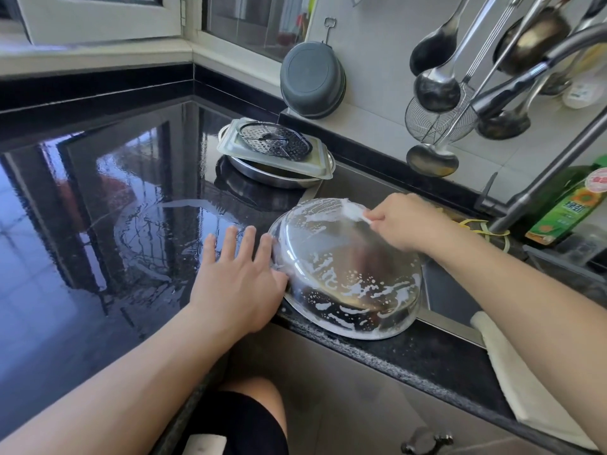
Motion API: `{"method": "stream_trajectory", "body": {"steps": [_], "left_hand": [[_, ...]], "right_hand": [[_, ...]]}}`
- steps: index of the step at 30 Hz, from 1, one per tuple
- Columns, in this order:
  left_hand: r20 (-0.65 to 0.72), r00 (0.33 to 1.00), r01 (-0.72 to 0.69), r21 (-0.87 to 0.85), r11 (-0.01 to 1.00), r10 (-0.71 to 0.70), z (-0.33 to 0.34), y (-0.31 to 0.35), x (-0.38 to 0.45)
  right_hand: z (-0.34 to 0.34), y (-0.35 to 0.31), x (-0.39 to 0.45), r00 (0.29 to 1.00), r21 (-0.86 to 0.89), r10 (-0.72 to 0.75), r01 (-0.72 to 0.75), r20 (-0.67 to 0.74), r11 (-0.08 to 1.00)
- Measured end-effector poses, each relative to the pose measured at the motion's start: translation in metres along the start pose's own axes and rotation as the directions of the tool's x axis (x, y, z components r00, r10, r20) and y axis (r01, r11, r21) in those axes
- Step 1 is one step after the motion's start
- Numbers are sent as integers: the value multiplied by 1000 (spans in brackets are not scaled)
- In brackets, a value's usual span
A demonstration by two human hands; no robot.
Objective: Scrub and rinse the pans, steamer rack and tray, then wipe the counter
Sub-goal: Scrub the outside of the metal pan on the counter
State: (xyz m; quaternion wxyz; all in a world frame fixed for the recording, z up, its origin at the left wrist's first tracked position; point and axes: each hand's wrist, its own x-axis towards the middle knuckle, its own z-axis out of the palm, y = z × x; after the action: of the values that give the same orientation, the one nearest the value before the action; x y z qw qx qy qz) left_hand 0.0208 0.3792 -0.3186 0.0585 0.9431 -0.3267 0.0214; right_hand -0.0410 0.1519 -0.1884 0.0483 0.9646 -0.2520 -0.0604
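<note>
Two bare hands work at a soapy, upturned round steel pan (348, 274) on the black counter's (98, 224) edge. Left hand (236, 277) lies flat, fingers straight, against its left rim. Right hand (404, 221) pinches a blurred white scrubber (353, 210) on the far rim. Beyond both, a perforated steamer rack (274, 142) and pale tray (230, 146) hide most of another steel pan (279, 177).

A home kitchen — glossy black stone counter (98, 198) beside a steel sink (453, 297), ladles (437, 87) and a wire skimmer (437, 123) hung on the tiled wall (371, 60), dish soap bottle (568, 208) by the faucet (538, 188)
</note>
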Motion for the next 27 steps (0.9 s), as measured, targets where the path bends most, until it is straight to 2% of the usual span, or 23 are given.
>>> {"method": "stream_trajectory", "body": {"steps": [2, 3, 6, 8, 12, 14, 17, 19, 21, 22, 24, 26, 27], "left_hand": [[1, 1000, 2, 2, 1000, -2, 0, 0, 0], [-2, 1000, 2, 1, 1000, -2, 0, 0, 0], [0, 1000, 1, -4, 1000, -1, 0, 0, 1], [2, 1000, 4, -12, 1000, -4, 0, 0, 1], [-8, 1000, 6, 5, 1000, -6, 0, 0, 0], [-4, 1000, 6, 7, 1000, -6, 0, 0, 0], [-1, 1000, 6, 2, 1000, -6, 1, 0, 1], [0, 1000, 5, -2, 1000, -5, 1, -1, 1], [3, 1000, 6, -10, 1000, -6, 1, -1, 1], [1, 1000, 7, -11, 1000, -7, 1, -1, 1], [-1, 1000, 5, -7, 1000, -5, 1, -1, 1], [0, 1000, 4, -1, 1000, -4, 3, -1, 1], [-1, 1000, 4, 0, 1000, -4, 3, -1, 2]], "right_hand": [[-5, 11, 5, 995, -123, 100, -100, -8, 987], [-6, 8, 2, 996, -132, 87, -85, 12, 988], [-1, -14, -11, 991, 120, -93, 81, 100, 990], [-1, -19, -11, 984, 154, -135, 117, 112, 981], [-6, -1, 9, 999, -47, 53, -53, 1, 997], [-5, -13, -1, 999, -76, -26, 28, 32, 997], [-3, -31, -23, 980, 48, -170, 166, 105, 985], [-5, -23, -11, 989, 15, -129, 128, 69, 992], [-8, -6, 4, 1000, -51, 12, -12, 2, 999], [-6, -1, 7, 1000, -44, 31, -31, -5, 999], [-2, -8, -5, 997, 16, -61, 60, 38, 998], [1, -21, -24, 973, 183, -202, 180, 113, 967], [1, -23, -28, 963, 210, -239, 209, 127, 955]]}}
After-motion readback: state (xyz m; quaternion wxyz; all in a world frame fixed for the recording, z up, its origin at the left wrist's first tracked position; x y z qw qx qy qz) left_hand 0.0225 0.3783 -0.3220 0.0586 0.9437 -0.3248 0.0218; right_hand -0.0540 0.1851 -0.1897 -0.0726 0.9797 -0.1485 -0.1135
